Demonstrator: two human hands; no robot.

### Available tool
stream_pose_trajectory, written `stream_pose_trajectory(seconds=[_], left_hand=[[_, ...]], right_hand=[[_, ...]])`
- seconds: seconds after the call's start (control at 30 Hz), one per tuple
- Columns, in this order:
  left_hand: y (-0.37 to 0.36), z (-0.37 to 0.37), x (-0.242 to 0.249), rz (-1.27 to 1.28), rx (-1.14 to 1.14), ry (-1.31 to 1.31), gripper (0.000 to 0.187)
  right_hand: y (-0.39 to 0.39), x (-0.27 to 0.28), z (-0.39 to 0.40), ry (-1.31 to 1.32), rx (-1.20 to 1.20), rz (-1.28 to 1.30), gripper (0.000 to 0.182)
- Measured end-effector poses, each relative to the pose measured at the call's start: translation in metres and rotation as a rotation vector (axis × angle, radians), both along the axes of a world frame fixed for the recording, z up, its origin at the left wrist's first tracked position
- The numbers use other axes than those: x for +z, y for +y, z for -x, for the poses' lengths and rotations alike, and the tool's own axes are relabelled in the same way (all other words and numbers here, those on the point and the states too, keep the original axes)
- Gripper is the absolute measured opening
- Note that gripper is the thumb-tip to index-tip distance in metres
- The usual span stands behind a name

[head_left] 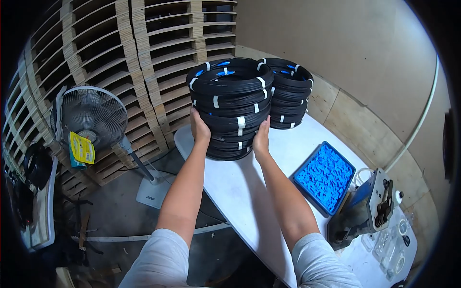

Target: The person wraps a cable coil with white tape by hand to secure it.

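A tall stack of black cable coils [230, 126] stands upright at the far end of the white table [230, 180]. White tape bands the coils, and bits of blue show inside the top ring. My left hand [200, 127] presses against the stack's left side, and my right hand [261, 139] grips its right side, so the stack is held between both palms. Some fingertips are hidden around the coils' far side. Just behind and to the right is a second stack of similar coils [291, 96], partly covered by the first.
On the table's right are a blue tray [298, 176] full of small blue pieces, a metal bench machine [357, 211] and clear plastic parts [391, 247]. A standing fan [91, 117] is on the floor to the left. Wooden pallets [139, 57] rise behind.
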State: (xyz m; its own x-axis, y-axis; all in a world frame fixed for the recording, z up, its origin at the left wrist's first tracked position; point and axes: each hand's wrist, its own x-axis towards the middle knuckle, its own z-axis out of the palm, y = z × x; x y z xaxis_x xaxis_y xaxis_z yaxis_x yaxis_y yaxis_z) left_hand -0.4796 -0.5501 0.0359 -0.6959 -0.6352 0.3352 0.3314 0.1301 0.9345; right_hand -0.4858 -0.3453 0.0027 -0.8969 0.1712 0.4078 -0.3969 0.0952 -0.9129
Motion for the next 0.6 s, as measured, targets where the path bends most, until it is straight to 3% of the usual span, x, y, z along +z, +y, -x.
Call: stream_pose_trajectory(seconds=[0.1, 0.47, 0.57, 0.6], left_hand=[[0.005, -0.010, 0.004, -0.049, 0.004, -0.010, 0.077], [0.007, -0.013, 0.006, -0.047, -0.012, 0.003, 0.077], [-0.004, -0.003, -0.004, -0.116, -0.089, -0.108, 0.079], [-0.006, -0.008, -0.005, -0.209, -0.224, -0.071, 0.086]], right_hand=[[0.001, -0.002, 0.001, -0.003, 0.031, 0.107, 0.066], [0.007, 0.003, -0.002, -0.021, -0.025, -0.051, 0.068], [0.017, 0.005, -0.015, -0.119, 0.011, -0.121, 0.072], [0.023, 0.010, -0.025, -0.158, 0.029, -0.146, 0.068]])
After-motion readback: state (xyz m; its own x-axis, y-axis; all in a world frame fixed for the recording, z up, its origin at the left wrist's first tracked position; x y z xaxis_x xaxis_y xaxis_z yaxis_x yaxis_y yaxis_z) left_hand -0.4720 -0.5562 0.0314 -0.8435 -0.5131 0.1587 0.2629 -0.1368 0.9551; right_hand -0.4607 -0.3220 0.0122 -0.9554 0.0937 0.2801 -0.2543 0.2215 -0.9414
